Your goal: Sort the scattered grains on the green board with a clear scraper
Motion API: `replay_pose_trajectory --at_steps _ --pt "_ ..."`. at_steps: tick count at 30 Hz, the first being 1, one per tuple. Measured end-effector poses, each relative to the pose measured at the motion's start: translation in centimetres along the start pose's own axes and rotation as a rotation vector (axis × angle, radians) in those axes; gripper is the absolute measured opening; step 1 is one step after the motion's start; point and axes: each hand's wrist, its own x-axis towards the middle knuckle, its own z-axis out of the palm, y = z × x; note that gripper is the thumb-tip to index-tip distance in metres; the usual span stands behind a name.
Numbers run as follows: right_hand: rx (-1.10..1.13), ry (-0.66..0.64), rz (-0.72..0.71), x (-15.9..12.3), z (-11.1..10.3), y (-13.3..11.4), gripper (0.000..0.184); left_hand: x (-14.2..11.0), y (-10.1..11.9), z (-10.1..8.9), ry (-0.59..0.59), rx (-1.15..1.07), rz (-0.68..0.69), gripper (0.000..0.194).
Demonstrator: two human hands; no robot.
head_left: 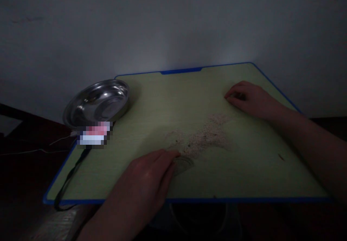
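- Gripping a translucent curved-edge piece between thumb and fingers: left hand, low over the near half of the worktop. Too dim to say what the piece is.
- Right hand at the far right, thumb and fingertips drawn together; can't tell if anything is pinched.
- Pale grain pile lies between the hands, loose on the surface: near end just beyond the left hand's piece, far end short of the right hand. A few dark specks mixed in.
- Small reddish sliver right of the pile, near the right forearm; well apart from the grain.
- Dark crumb at the front edge.
- Metal bowl at the far left corner, overhanging the left edge, inside visible. Clear of both hands.
- Blurred-out pink-and-white item in front of the bowl; black strap runs from it to the near left corner, left of the left hand.
- Nothing between either hand and the grain.
- Pale wall behind; thin cable off left; dark round container below the front edge.
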Motion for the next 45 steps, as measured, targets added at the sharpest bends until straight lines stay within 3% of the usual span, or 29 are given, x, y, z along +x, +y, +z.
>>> replay_pose_trajectory --at_steps 11,19,24,29,38,45 --pt "-0.001 -0.002 -0.001 0.0 0.0 0.0 0.019 0.9 3.1 2.9 -0.204 -0.084 0.159 0.034" --pt "-0.003 0.002 0.008 0.0 0.0 -0.1 0.019 0.0 3.1 1.2 -0.176 -0.153 0.205 0.037" --pt "0.009 -0.007 0.004 -0.1 0.0 0.0 0.018 -1.5 1.6 0.3 -0.035 -0.046 0.079 0.031" --pt "0.007 -0.005 -0.006 -0.1 0.1 0.0 0.022 -2.1 0.1 -0.2 0.034 0.003 -0.029 0.027" --pt "0.0 0.001 -0.023 0.0 0.2 0.3 0.019 0.0 -1.4 0.5 0.055 0.027 -0.159 0.027" --pt "0.005 0.011 -0.031 -0.1 0.4 0.6 0.018 1.0 -2.9 -0.4 0.086 0.046 -0.269 0.026"
